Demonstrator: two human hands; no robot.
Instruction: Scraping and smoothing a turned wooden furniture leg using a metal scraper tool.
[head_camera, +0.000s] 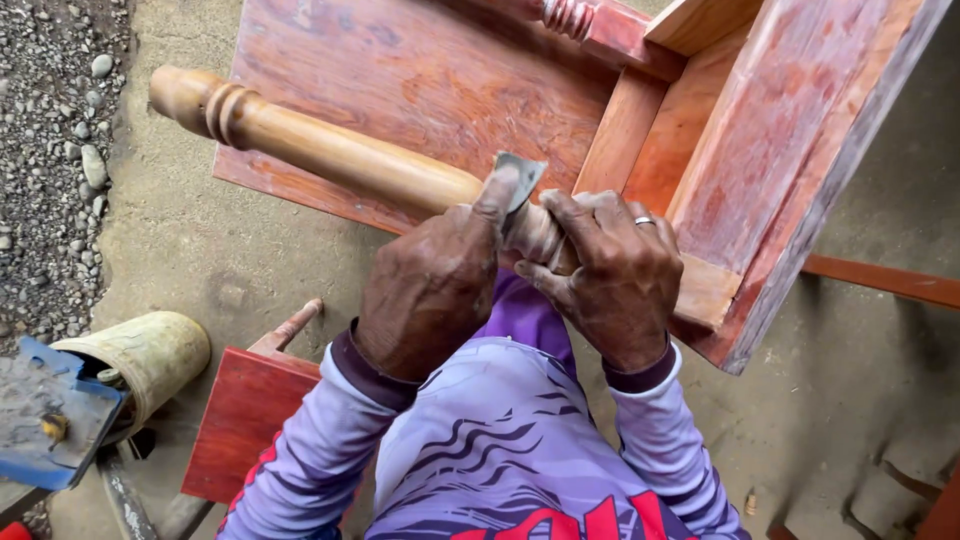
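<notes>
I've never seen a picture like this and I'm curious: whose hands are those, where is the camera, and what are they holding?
The camera sits on a person's head and looks down, so you see that person's own two hands and purple sleeves. There is just this one picture.

The left hand pinches a small flat grey piece, maybe sandpaper or a scraper, against a rounded wooden leg. The right hand, with a ring on one finger, grips the same leg close by.

The leg belongs to a reddish wooden piece of furniture tipped on its side on the dirt ground. Lower left lie a yellowish bucket on its side, a blue flat thing and a red wooden board. Gravel covers the far left.
</notes>
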